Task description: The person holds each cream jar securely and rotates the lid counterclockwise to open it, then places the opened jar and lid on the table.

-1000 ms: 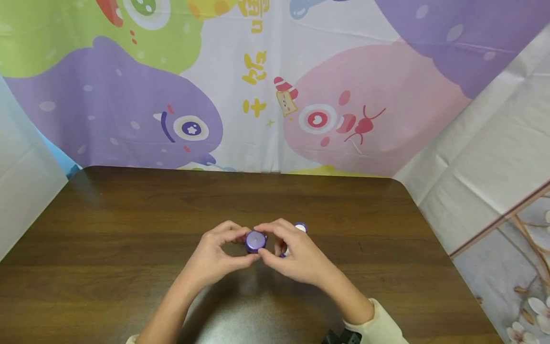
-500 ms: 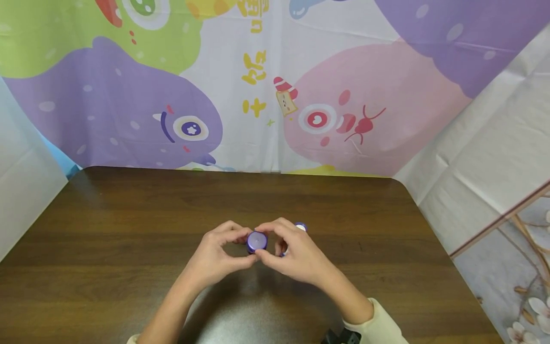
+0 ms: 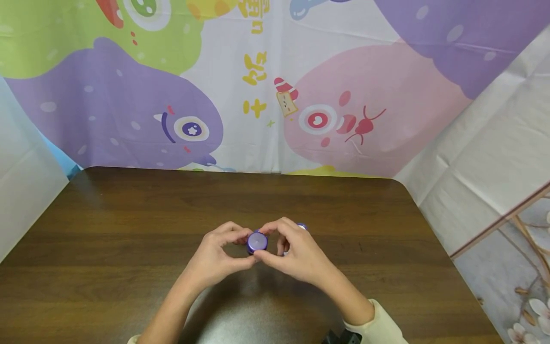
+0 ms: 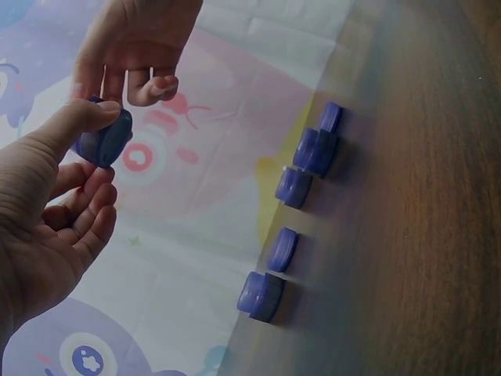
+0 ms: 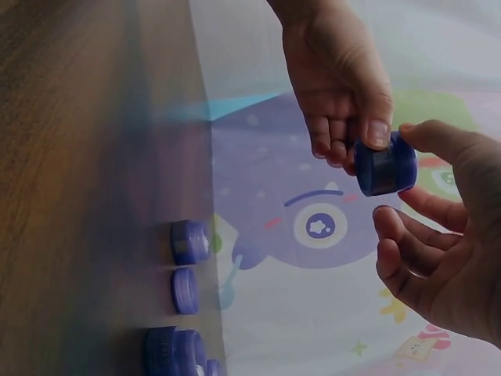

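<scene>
Above the tabletop, a small round purple jar (image 3: 257, 242) is held between both hands, its flat round face turned up toward the head camera. My left hand (image 3: 215, 255) pinches it between thumb and fingers from the left. From the right, my right hand (image 3: 298, 251) has thumb and forefinger on its upper rim. In the right wrist view, the jar (image 5: 377, 176) shows a band around its side. The left thumb lies on its lower part there, the right thumb and forefinger on its upper part.
Several more purple pieces stand on the brown wooden table (image 3: 129, 215) beyond the hands, among them a stacked piece (image 4: 261, 298) and a flat disc (image 4: 283, 251). A cartoon-printed cloth (image 3: 240, 143) hangs behind the table.
My right thumb and forefinger have shifted slightly around the jar's rim, and its upper part appears turned a little. Both hands otherwise stay in place.
</scene>
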A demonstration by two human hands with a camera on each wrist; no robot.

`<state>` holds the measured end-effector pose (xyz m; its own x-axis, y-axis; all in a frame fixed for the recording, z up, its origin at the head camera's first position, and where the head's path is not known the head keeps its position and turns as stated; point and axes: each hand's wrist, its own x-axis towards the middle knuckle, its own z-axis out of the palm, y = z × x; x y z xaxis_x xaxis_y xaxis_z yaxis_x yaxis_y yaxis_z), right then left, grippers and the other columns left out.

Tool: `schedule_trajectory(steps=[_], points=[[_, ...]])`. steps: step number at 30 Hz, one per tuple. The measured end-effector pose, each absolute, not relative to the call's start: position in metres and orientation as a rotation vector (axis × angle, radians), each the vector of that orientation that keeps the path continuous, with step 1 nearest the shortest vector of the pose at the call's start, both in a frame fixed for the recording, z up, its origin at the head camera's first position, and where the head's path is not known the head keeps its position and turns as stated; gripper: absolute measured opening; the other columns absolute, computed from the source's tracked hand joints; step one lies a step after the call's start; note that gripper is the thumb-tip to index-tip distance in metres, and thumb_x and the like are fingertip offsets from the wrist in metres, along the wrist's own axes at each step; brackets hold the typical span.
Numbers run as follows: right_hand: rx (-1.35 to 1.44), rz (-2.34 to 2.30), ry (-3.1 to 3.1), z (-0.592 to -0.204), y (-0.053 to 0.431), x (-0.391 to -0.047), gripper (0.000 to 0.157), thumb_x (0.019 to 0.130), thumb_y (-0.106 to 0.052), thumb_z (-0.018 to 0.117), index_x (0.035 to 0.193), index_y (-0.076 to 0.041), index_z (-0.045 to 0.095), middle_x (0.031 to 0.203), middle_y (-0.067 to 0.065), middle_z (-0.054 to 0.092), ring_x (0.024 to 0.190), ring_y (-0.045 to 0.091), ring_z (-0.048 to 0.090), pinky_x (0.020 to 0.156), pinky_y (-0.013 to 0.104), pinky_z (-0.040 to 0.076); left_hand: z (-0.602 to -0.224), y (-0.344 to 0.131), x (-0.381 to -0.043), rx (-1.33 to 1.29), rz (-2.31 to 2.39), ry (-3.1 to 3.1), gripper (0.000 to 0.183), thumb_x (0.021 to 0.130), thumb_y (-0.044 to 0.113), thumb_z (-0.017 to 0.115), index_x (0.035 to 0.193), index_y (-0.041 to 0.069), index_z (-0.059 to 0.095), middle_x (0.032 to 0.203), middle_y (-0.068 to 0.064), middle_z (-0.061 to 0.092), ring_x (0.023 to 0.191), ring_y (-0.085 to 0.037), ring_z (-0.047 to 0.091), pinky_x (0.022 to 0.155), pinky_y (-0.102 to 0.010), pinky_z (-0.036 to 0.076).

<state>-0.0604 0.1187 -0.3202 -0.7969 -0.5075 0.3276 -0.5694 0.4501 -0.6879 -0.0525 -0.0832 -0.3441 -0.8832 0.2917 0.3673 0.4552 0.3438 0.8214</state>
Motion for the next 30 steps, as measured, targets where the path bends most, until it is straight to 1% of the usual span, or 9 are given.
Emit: schedule_trajectory(steps=[4,8,11,15,19,22,25,27,30], points=[[1.038,1.258,-2.639,-0.3196,0.1195,-0.0606,0.038,0.083,-0.019,0.070,0.118,-0.013,0.059,0.105,-0.002,0.059,0.062,0.005,0.049,0.053,0.018,0.045,-0.3461,-0.0834,-0.0531,-0.703,-1.536,-2.422,0.033,0.067,0.010,0.082,0.098,0.010,0.072,0.092,0.008,0.064,0.085,-0.006,0.058,0.078,-0.028,0.052],[1.023,1.260,-2.667,-0.3175,0.1196,-0.0595,0.045,0.083,-0.023,0.071,0.124,-0.014,0.056,0.104,-0.002,0.059,0.062,0.007,0.049,0.054,0.018,0.045,-0.3478,-0.0840,-0.0534,-0.705,-1.526,-2.425,0.032,0.067,0.010,0.082,0.098,0.009,0.072,0.091,0.008,0.063,0.085,-0.010,0.059,0.078,-0.027,0.052],[0.968,1.272,-2.671,-0.3165,0.1190,-0.0588,0.046,0.080,-0.028,0.074,0.121,-0.013,0.057,0.100,-0.002,0.058,0.060,0.004,0.048,0.052,0.017,0.044,-0.3474,-0.0843,-0.0531,-0.690,-1.548,-2.440,0.032,0.068,0.009,0.081,0.098,0.009,0.072,0.092,0.009,0.062,0.086,-0.012,0.059,0.079,-0.025,0.051],[0.950,1.283,-2.655,-0.3169,0.1189,-0.0590,0.040,0.079,-0.029,0.075,0.112,-0.013,0.059,0.099,0.000,0.059,0.059,0.003,0.047,0.052,0.017,0.043,-0.3457,-0.0840,-0.0522,-0.688,-1.559,-2.447,0.033,0.068,0.008,0.081,0.100,0.008,0.071,0.094,0.008,0.063,0.087,-0.010,0.058,0.080,-0.027,0.052],[1.011,1.262,-2.652,-0.3185,0.1197,-0.0595,0.037,0.082,-0.022,0.072,0.116,-0.014,0.059,0.102,-0.002,0.059,0.062,0.007,0.049,0.053,0.018,0.045,-0.3445,-0.0831,-0.0520,-0.688,-1.570,-2.446,0.033,0.068,0.009,0.081,0.099,0.009,0.072,0.094,0.009,0.063,0.087,-0.007,0.058,0.080,-0.028,0.052],[1.041,1.260,-2.665,-0.3181,0.1202,-0.0590,0.042,0.083,-0.021,0.070,0.123,-0.015,0.056,0.108,-0.003,0.058,0.064,0.006,0.049,0.055,0.019,0.046,-0.3445,-0.0830,-0.0522,-0.691,-1.563,-2.443,0.033,0.068,0.010,0.082,0.099,0.009,0.072,0.093,0.009,0.063,0.087,-0.007,0.058,0.080,-0.025,0.051],[1.010,1.279,-2.673,-0.3172,0.1199,-0.0581,0.048,0.083,-0.024,0.071,0.127,-0.015,0.053,0.107,-0.003,0.057,0.063,0.007,0.049,0.054,0.019,0.045,-0.3446,-0.0832,-0.0521,-0.685,-1.562,-2.451,0.032,0.068,0.011,0.081,0.099,0.010,0.072,0.092,0.009,0.062,0.087,-0.009,0.059,0.080,-0.025,0.051],[0.972,1.291,-2.667,-0.3170,0.1191,-0.0578,0.050,0.081,-0.026,0.072,0.126,-0.014,0.054,0.104,-0.004,0.057,0.061,0.006,0.049,0.052,0.018,0.044,-0.3445,-0.0834,-0.0521,-0.677,-1.572,-2.459,0.032,0.069,0.011,0.081,0.099,0.010,0.072,0.092,0.009,0.062,0.087,-0.010,0.059,0.080,-0.027,0.051],[0.932,1.302,-2.645,-0.3178,0.1182,-0.0578,0.044,0.079,-0.027,0.075,0.117,-0.014,0.057,0.102,-0.004,0.058,0.058,0.002,0.047,0.050,0.018,0.044,-0.3443,-0.0834,-0.0522,-0.675,-1.578,-2.465,0.032,0.069,0.011,0.080,0.100,0.009,0.071,0.093,0.009,0.062,0.087,-0.010,0.059,0.080,-0.028,0.052]])
